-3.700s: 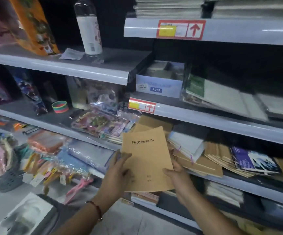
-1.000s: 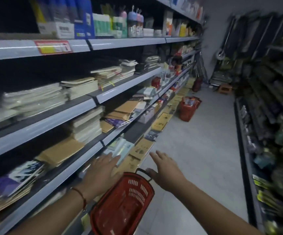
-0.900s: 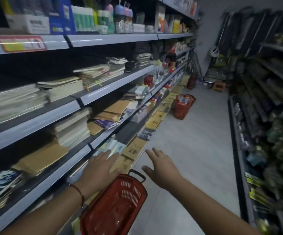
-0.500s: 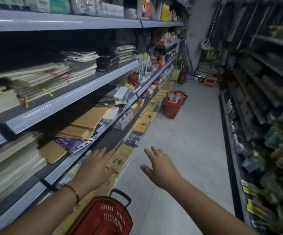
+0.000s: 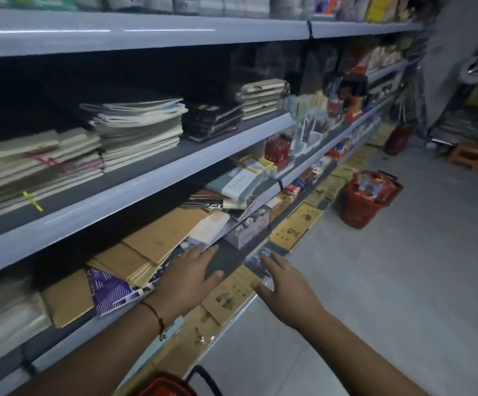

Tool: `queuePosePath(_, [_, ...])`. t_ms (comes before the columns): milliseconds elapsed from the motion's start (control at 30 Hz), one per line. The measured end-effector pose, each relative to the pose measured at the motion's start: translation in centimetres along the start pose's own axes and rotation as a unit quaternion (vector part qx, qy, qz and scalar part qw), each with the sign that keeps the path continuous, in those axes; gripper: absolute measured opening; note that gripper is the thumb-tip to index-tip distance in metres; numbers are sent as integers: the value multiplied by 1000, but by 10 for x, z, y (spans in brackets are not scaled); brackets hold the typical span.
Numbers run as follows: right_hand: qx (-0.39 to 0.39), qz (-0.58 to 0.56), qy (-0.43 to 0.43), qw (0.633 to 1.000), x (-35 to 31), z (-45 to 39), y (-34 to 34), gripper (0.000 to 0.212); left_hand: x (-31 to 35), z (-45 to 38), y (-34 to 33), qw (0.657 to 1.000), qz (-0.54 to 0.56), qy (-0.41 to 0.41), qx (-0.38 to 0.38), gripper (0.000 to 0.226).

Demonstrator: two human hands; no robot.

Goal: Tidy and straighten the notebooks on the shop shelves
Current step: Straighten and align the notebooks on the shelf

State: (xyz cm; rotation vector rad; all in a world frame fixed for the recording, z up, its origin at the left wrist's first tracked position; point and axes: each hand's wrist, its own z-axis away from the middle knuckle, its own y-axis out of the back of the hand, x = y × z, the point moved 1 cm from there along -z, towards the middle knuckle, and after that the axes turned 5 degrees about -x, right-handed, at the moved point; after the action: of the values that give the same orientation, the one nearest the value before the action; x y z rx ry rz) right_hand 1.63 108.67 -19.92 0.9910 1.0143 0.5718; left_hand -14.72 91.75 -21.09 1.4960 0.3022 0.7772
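Brown kraft notebooks [image 5: 157, 241] lie fanned and crooked on the third shelf, over a purple patterned notebook [image 5: 109, 290]. My left hand [image 5: 187, 277], with a red string at the wrist, reaches with straight fingers to the front edge of that shelf beside them and holds nothing. My right hand [image 5: 285, 284] hovers open over the bottom shelf, where yellow-brown printed notebooks [image 5: 229, 295] lie flat in a row. Pale notebook stacks [image 5: 140, 132] and a black stack [image 5: 212, 118] sit on the shelf above.
A red basket [image 5: 366, 200] full of goods stands on the grey aisle floor ahead. Another red basket [image 5: 169, 385] shows at the bottom edge below my arms. An orange stool [image 5: 466, 155] and a dark shelf row lie to the right.
I put down the brown notebook I held, turned and moved along the aisle. Both empty hands have come forward to the shelves; the near basket has dropped to the frame's bottom edge.
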Motion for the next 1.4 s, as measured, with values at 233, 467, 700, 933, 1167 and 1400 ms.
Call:
queuePosePath(233, [-85,-30,106,990,56,-95,38,68,40,-68,-12,987,51,148,25,64])
queuePosePath(467, [-145,-113,167,969,47,-173,46,67,45,-108,-14,951,133,262,101,59])
queuePosePath(700, [-211,-491,-126,836,45,-249,24,64,12,-176,-17,766,493,381,158,32])
queuePosePath(933, [-229,-672,-211,672,40,-299,17,63,-1,-227,-9,588,677,402,187,10])
queuePosePath(1167, [-280,-723,-228,589,28,-331,21,55,-12,-257,-13,538,681,442,227,27])
queuePosePath(1400, [-292,-736,-200,577,25,-340,19,50,-18,-261,-14,596,624,451,227,29])
